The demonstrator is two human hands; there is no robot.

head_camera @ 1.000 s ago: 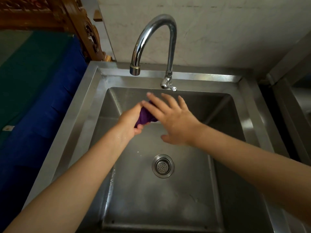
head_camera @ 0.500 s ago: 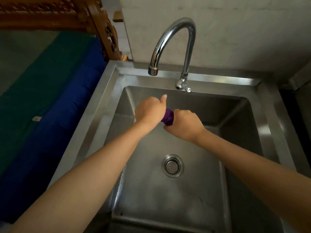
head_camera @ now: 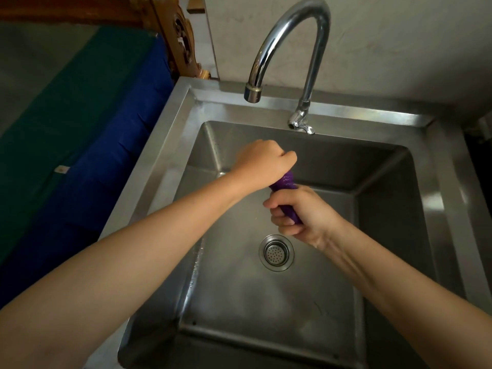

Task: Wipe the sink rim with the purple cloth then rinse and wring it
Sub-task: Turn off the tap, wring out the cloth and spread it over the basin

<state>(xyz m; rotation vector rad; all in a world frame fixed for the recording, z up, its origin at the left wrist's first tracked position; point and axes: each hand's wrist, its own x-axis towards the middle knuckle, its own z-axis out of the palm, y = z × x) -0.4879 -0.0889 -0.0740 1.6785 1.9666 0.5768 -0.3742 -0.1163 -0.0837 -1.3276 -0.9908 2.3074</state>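
So you've got the purple cloth (head_camera: pixel 285 182) twisted up into a tight little rope. It's sitting between your two fists out over the basin (head_camera: pixel 239 302), a bit past the drain (head_camera: pixel 276 252) and on your side of the faucet (head_camera: pixel 290 35). Your left hand (head_camera: pixel 263 162) is curled round the far end, knuckles up. Your right hand (head_camera: pixel 302 215) is wrapped round the near end with the fingers folded in over it. Both are proper fists clamped on the cloth, nothing spread out.

The bit that matters: the rope's long axis runs away from you, far end tipped a little to the left. That means the hands are stacked one behind the other instead of side by side. Left is the farther one, right is closer to your body. Only a short stretch of purple shows between them, and the fists are nearly touching.

Looks to me like the wringing step, so pretty much the tail end of the job. No water's coming out of the spout that I can see, and I can't make out drips off the cloth either. If you want more out of it, I'd guess the next twist has to go around that front-to-back line, wrists turning opposite ways. With the hands that close there isn't much cloth to twist, so maybe slide them apart.
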